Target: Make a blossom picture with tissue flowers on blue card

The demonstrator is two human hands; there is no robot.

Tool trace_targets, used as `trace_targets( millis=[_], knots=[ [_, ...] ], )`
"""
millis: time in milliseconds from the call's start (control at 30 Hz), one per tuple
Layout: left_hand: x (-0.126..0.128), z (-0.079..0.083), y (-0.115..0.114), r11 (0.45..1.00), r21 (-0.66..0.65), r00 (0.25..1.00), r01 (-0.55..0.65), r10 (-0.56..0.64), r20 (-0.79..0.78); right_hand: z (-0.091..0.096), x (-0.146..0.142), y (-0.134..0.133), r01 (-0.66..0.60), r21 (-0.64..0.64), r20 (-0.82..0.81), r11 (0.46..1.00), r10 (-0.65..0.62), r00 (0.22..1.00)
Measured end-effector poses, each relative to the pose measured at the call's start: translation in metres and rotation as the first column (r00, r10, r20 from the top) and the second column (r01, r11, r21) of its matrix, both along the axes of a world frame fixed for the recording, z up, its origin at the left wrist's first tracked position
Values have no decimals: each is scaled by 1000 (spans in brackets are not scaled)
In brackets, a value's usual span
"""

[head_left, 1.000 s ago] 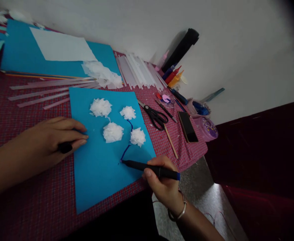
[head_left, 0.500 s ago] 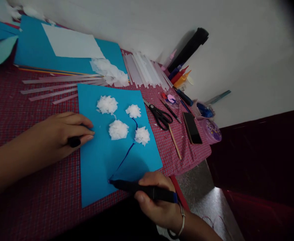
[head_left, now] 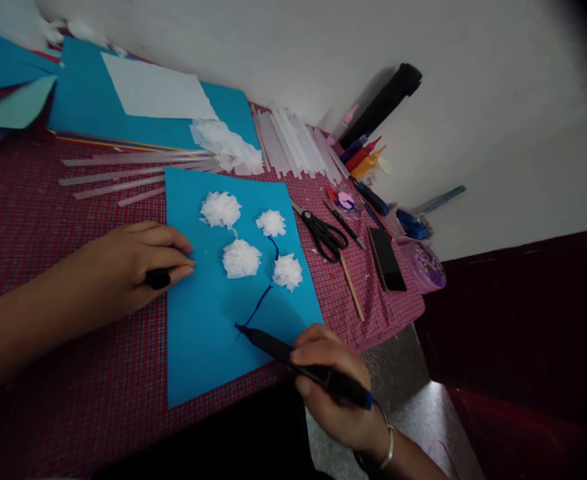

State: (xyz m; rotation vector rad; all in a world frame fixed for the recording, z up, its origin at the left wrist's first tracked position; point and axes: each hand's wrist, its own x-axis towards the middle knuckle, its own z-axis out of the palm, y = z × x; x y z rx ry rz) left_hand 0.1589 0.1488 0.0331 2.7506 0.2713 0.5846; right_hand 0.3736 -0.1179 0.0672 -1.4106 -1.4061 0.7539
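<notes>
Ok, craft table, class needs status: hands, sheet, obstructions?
Right fingers gripping black marker, tip at blue sheet. Left fingers holding black object. Four white puffs on sheet. Scissors beside it, not blocking marker.

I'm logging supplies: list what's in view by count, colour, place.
Sheet: 1, blue, centre
Puffs: 4, white, on sheet
Marker: 1, black, right hand
Dark item: 1, black, left hand
Scissors: 1, black, beside sheet
Stick: 1, tan, beside scissors
Phone: 1, dark, right side
Strips: many, whitish, beyond sheet
Bottles: several, mixed, by wall
Bar: 1, black, against wall
Tub: 1, pink, beside phone
Paper: 1, white, upper left
Tissue: heap, white, beside paper
Cloth: 1, red-checked, beneath
Left hand: 1, sheet's left edge
Right hand: 1, around marker
</notes>
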Motion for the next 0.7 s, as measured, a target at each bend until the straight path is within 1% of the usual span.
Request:
trace_targets(
  millis=[67,100,200,267,400,467,600,700],
  knots=[
    [0,0,-1,1000,-2,1000,-12,12,-3,2,4,0,-127,-40,32,991,128,991],
    [0,0,-1,1000,-1,1000,-15,15,2,3,5,-2,-171,-66,29,983,173,985],
    [1,1,-1,1000,4,1000,-12,12,21,1,8,-9,-231,-84,6,969,232,973],
    [2,1,-1,1000,6,999,-17,17,29,-2,10,-13,-213,-61,27,975,214,976],
    [2,2,-1,1000,-9,1000,-28,28,5,-8,11,-17,-74,-11,95,997,75,993],
    [2,3,-2,999,-19,1000,-28,28,2,-10,11,-15,-32,21,118,999,30,993],
    [0,3,-2,999,-7,999,-36,36,14,-12,8,-9,-12,83,164,996,-2,986],
    [1,2,-2,999,9,999,-36,36,17,-12,6,-5,-14,102,183,995,-5,983]
  ],
)
